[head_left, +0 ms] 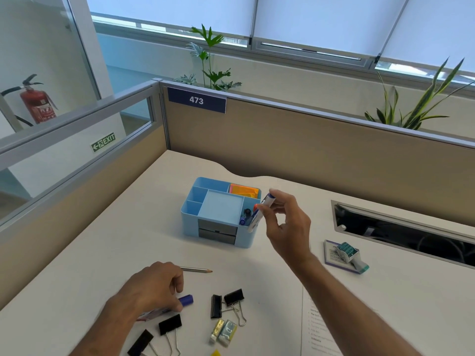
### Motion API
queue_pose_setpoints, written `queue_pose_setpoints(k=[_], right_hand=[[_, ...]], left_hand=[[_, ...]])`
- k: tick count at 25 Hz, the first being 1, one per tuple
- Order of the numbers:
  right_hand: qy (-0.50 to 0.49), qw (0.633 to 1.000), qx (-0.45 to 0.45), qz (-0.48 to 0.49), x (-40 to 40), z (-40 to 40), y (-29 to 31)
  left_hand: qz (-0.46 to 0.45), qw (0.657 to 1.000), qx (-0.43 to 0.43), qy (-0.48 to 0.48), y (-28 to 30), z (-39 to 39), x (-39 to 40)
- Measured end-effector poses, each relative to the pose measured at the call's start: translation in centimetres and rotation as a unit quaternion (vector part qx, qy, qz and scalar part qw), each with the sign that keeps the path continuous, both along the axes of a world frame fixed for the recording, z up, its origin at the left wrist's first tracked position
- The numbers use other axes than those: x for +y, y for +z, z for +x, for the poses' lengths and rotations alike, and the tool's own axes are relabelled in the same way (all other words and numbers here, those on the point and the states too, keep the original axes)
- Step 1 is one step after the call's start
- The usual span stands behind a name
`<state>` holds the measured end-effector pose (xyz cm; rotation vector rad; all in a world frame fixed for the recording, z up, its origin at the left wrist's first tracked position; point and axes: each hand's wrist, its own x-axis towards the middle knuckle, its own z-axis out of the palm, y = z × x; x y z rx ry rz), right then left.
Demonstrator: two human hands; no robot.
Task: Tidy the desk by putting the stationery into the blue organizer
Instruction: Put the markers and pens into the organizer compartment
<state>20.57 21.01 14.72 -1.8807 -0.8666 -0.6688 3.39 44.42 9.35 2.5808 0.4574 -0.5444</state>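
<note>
The blue organizer (pixel 191 217) stands mid-desk, with orange sticky notes (pixel 243 191) in its back right compartment and pens (pixel 245 216) in its front right slot. My right hand (pixel 285 222) holds a white and blue marker (pixel 258 215) tilted over that right slot, its lower end at the organizer's rim. My left hand (pixel 151 291) rests on the desk near the front, fingers closed on a blue-capped marker (pixel 185 300). A pencil (pixel 196 270) lies just beyond it. Several black binder clips (pixel 227 301) and two small erasers (pixel 223 332) lie at the front.
A teal stamp (pixel 350 255) sits on a small pad at the right, near a cable slot (pixel 403 235) in the desk. A printed sheet (pixel 318 327) lies at the front right. Beige partition walls enclose the desk at the back and left.
</note>
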Motion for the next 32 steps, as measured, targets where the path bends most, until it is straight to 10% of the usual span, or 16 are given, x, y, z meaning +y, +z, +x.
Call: queue_pose_setpoints(k=[8, 12, 19, 32], right_hand=[[-0.005, 1.0, -0.013, 0.025, 0.2, 0.5, 0.1], [-0.005, 0.992, -0.064, -0.111, 0.1, 1.1, -2.8], [-0.02, 0.97, -0.136, -0.2, -0.8, 2.4, -5.1], [0.194, 0.975, 0.108, -0.021, 1.5, -5.0, -1.6]], left_hand=[[-0.005, 1.0, -0.007, -0.002, -1.1, -0.3, 0.1], [-0.012, 1.0, -0.026, -0.002, -1.4, -0.2, 0.0], [-0.126, 0.967, -0.202, 0.096, 1.8, 1.4, -2.1], [-0.18, 0.892, -0.413, 0.039, 4.4, 4.1, -7.2]])
